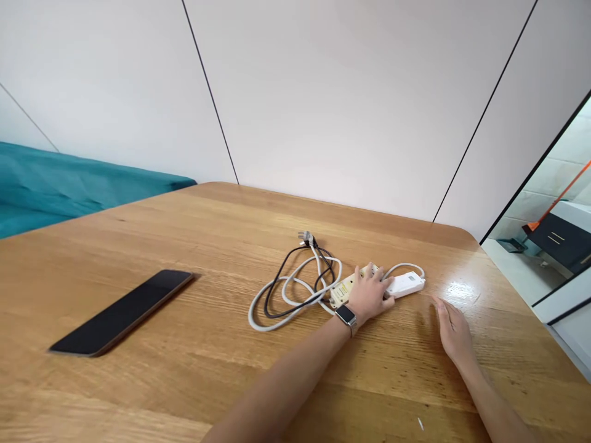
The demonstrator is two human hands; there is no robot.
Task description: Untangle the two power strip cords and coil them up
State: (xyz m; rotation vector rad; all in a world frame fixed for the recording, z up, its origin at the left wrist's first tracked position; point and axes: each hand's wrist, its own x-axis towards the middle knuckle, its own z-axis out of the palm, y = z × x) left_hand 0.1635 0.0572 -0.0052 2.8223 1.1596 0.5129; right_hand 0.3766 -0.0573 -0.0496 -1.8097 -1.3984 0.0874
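Note:
My left hand [368, 294], with a watch [346, 315] on its wrist, lies with spread fingers over a cream power strip [340, 291], hiding its middle. Its thumb and index finger reach to a white oblong device [406, 284] beside the strip. A thin white cord [405, 265] loops behind that device. To the right, my right hand [454, 329] is held just above or on the tabletop, fingers extended, apart from the device and holding nothing. Left of the strip lies a loose coil of grey cable [253, 311] and black cable [272, 289], with a grey plug [306, 237] at the far end.
A dark-screened tablet [124, 311] lies on the left of the wooden table [203, 394]. A small white scrap [420, 423] is near the front. Behind stands a white panelled wall [332, 104], with a teal sofa [83, 181] at left and an opening with a dark cabinet [566, 237] at right.

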